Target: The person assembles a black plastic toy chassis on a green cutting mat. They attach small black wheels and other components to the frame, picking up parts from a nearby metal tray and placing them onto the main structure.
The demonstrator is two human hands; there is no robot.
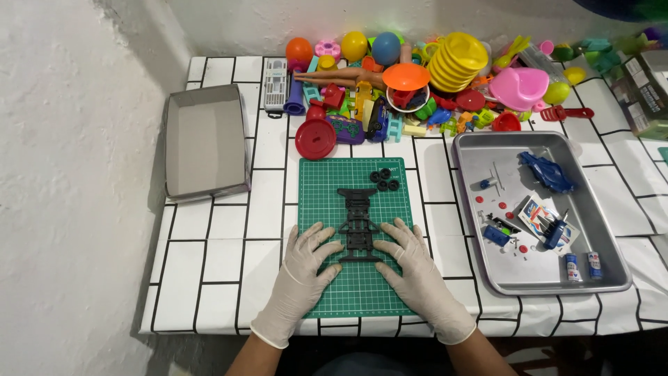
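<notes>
A black toy car chassis [358,221] lies lengthwise on a green cutting mat [320,188]. My left hand [307,268], in a pale glove, rests flat on the mat with its fingertips touching the chassis's left side. My right hand [412,263], gloved the same, lies flat against the chassis's right side. Neither hand grips anything. Several small black wheels [385,179] sit on the mat beyond the chassis.
A metal tray [605,230] at the right holds a blue car body [547,172], a screwdriver [557,231], batteries [583,265] and small parts. An empty grey box [206,143] stands at the left. A heap of colourful plastic toys [417,76] fills the back by the wall.
</notes>
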